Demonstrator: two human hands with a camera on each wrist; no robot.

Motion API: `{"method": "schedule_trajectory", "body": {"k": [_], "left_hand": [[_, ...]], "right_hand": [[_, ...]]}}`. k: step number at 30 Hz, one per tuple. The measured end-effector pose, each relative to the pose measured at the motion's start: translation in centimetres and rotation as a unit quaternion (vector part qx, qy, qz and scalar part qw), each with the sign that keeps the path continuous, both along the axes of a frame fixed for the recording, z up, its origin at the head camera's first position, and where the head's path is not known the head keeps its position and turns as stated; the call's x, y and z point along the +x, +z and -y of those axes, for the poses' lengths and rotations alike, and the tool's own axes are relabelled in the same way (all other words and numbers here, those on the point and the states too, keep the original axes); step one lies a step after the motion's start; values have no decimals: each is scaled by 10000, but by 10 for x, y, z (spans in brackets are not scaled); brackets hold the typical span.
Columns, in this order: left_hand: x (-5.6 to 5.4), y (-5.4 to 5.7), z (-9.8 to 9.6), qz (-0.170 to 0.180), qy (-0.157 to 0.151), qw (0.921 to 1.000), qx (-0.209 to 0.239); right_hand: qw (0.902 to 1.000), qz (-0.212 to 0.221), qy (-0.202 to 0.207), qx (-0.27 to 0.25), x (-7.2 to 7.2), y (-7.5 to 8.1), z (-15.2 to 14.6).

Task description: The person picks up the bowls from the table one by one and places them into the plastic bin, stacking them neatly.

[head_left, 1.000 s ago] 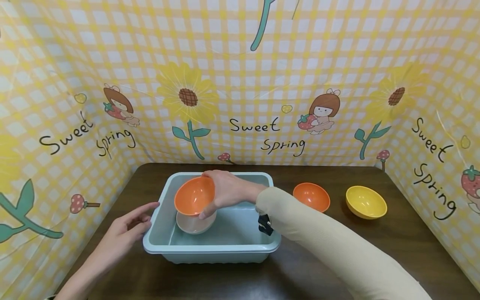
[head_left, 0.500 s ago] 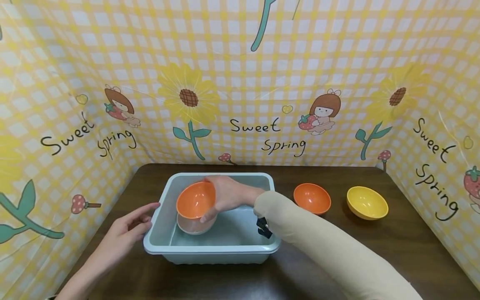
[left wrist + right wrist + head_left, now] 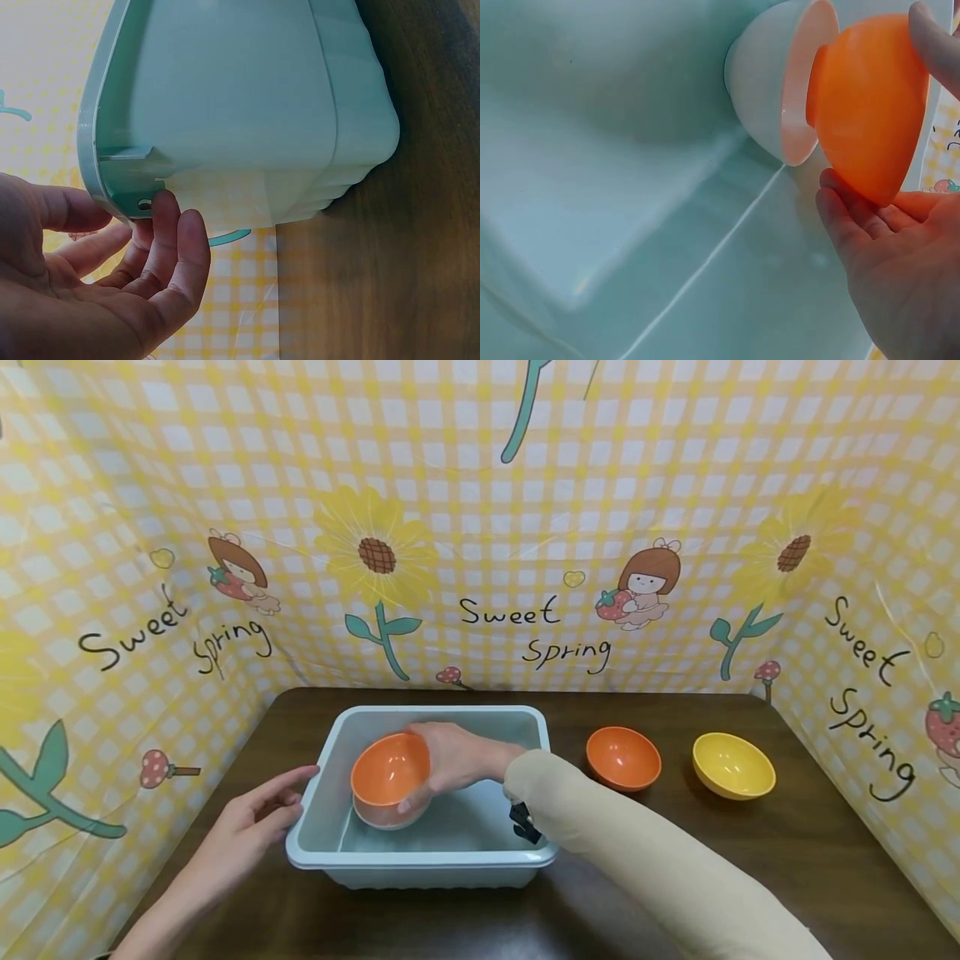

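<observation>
My right hand [image 3: 453, 756] grips an orange bowl [image 3: 386, 768] by its rim, thumb on one side and fingers on the other. The bowl is tilted, low inside a pale blue-green plastic basin [image 3: 442, 858]. Just below it stands a white bowl [image 3: 390, 817], partly covered by the orange one in the head view. In the right wrist view the foot of the orange bowl [image 3: 874, 105] is at the mouth of the white bowl [image 3: 761, 79]. My left hand [image 3: 251, 822] touches the basin's left rim with relaxed fingers; some fingertips [image 3: 166, 206] lie below the rim.
A second orange bowl [image 3: 624, 760] and a yellow bowl [image 3: 733, 766] stand upright on the dark wooden table [image 3: 660, 852], right of the basin. A yellow checked cloth [image 3: 480, 527] with printed flowers walls off the back and both sides.
My right hand has lowered the orange bowl into the basin, closer over the white bowl. The left hand stays at the rim.
</observation>
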State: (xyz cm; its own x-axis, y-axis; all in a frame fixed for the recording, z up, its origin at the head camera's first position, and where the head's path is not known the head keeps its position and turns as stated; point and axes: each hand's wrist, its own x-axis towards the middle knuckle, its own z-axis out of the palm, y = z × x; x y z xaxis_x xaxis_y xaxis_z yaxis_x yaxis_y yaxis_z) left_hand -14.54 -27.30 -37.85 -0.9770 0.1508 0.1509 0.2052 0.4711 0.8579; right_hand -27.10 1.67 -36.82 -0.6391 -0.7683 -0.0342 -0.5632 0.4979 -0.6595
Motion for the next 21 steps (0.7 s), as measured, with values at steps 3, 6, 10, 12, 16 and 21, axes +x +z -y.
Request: {"method": "schedule_trajectory", "body": {"k": [3, 6, 10, 12, 16, 21], "left_hand": [[0, 0, 1, 20, 8, 10000, -3], [-1, 0, 1, 39, 2, 10000, -8], [-1, 1, 0, 83, -18, 10000, -1], [-1, 1, 0, 105, -31, 9999, 23], [-1, 0, 0, 85, -55, 9999, 28], [0, -1, 1, 45, -37, 10000, -14]], "right_hand": [[10000, 1, 69, -17, 0, -1, 1], [9999, 21, 145, -58, -1, -4, 2], [9996, 90, 231, -94, -2, -7, 3], [9997, 83, 226, -26, -2, -7, 4], [9997, 48, 193, 163, -1, -7, 4], [9993, 19, 244, 284, -2, -8, 4]]}}
